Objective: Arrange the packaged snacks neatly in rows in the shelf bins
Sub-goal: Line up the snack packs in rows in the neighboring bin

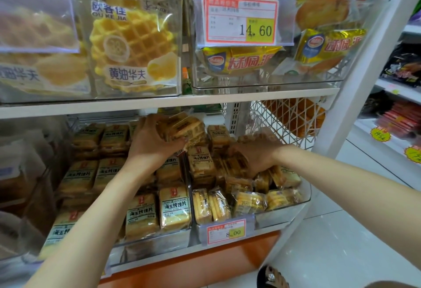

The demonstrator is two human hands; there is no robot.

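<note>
Several packs [182, 129] raised at the back, where left bin [157, 241] meets right bin [306, 193]. Left hand [155, 144] wraps round them, likely to re-seat as a row. Right hand [257, 155] palm-down on loose pile [249, 200] in right bin; fingers hidden, can't tell grip. Crinkly clear film, flat rectangular slabs. Left bin already rowed.

— Where do the fingers of the right hand [257, 155] end?
— Can't tell; they are sunk among the loose packets [237, 167].
— And the packet stack [182, 129] in the left hand [153, 144]?
— Blurred, print unreadable. Well left of those fingers the bin [20, 174] is a blur. Below the right fingers, the price tag [226, 230] has lettering too small to read.
</note>
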